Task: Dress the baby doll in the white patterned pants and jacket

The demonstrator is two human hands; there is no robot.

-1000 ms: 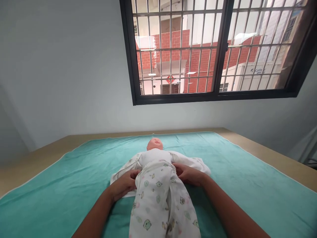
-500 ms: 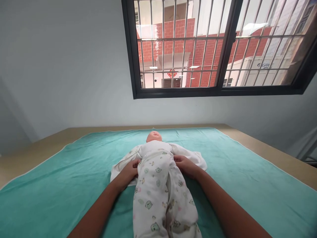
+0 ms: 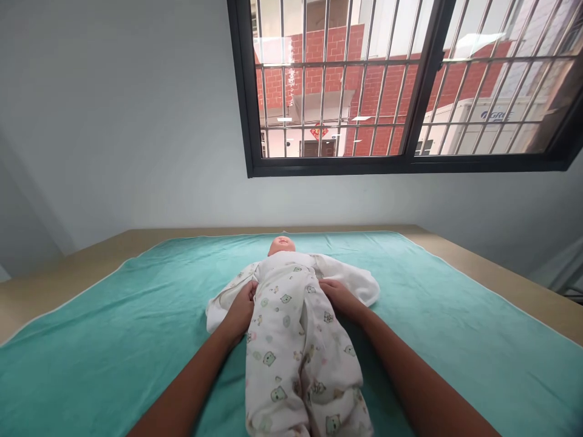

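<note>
A baby doll lies on its back on a teal cloth (image 3: 136,328), its head (image 3: 281,244) toward the wall. It wears a white long-sleeved top (image 3: 348,277) with the sleeves spread to both sides. White trousers (image 3: 280,352) with a small green animal print cover its legs and reach up over its belly. At the left side of the waist, my left hand (image 3: 242,308) is closed on the trousers' edge. My right hand (image 3: 339,295) is at the opposite side, its fingers bent against the trousers near the waist; its fingertips are partly hidden by the fabric.
Beneath the teal cloth is a light wooden tabletop (image 3: 483,270), bare along its edges. A grey-white wall (image 3: 182,182) rises behind it, with a dark-framed, barred window (image 3: 328,167) above.
My left hand has shifted slightly at the waist, and the left sleeve edge has moved a little. The right hand stays nearly in place. The view has tilted slightly.
</note>
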